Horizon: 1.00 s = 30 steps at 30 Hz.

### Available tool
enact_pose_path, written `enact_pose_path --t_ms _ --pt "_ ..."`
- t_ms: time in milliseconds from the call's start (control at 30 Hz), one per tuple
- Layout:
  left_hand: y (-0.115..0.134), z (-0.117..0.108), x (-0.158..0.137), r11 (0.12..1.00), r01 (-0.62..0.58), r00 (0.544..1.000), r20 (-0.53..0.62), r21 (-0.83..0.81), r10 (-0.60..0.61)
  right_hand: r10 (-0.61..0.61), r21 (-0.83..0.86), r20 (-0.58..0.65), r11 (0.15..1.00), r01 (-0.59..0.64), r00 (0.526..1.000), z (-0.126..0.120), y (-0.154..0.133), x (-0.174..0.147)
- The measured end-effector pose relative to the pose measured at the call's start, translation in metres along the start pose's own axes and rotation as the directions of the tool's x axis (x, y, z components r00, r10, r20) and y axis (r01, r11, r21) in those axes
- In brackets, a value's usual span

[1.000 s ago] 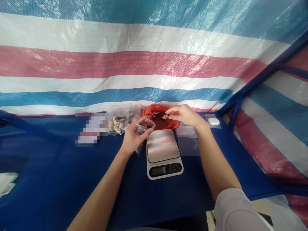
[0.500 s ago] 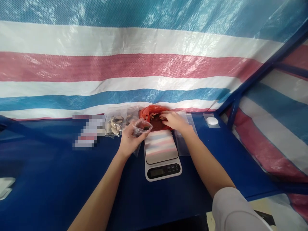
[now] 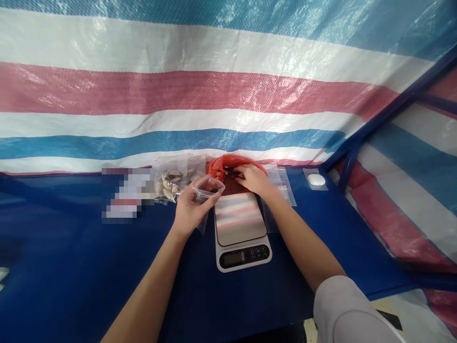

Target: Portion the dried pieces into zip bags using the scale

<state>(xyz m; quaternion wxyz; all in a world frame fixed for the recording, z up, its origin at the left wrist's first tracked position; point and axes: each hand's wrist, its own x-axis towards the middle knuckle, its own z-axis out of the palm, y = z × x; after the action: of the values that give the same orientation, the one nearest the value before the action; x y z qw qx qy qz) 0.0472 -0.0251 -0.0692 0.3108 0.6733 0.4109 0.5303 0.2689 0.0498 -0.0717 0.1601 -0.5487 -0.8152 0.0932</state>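
My left hand (image 3: 189, 206) is closed around a clear plastic bag (image 3: 208, 186), keeping its mouth spread wide. Something dark lies inside that bag. To its right, my right hand (image 3: 254, 180) reaches into a red plastic bag (image 3: 217, 164) and pinches a dark, dried-looking piece at the fingertips; its exact kind is too small to make out. Brown and tan flakes show in the red bag around the fingers. Just in front of both bags sits a white kitchen scale (image 3: 241, 221) with a metal plate, nothing on it, and a dark display.
Clear bags of pale, shell-like pieces (image 3: 167, 183) lie left of my left hand. Flat clear bags (image 3: 282, 186) are by my right wrist. Farther right, a white oval object (image 3: 316, 180) rests on a small clear bag. A striped tarp (image 3: 178, 90) rises behind the blue table (image 3: 107, 267).
My right hand has moved slightly deeper and left into the red bag, its fingers now on a dark piece. The left hand keeps the clear bag spread. The view has shifted slightly.
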Motion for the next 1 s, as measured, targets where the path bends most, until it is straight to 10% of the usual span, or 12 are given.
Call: enact_pose_path --t_ms 1000 --pt "0.0025 -0.0006 -0.0014 0.998 0.067 0.998 -0.02 -0.002 -0.067 -0.077 -0.271 -0.004 0.96 0.073 0.997 0.0032 -0.009 0.0017"
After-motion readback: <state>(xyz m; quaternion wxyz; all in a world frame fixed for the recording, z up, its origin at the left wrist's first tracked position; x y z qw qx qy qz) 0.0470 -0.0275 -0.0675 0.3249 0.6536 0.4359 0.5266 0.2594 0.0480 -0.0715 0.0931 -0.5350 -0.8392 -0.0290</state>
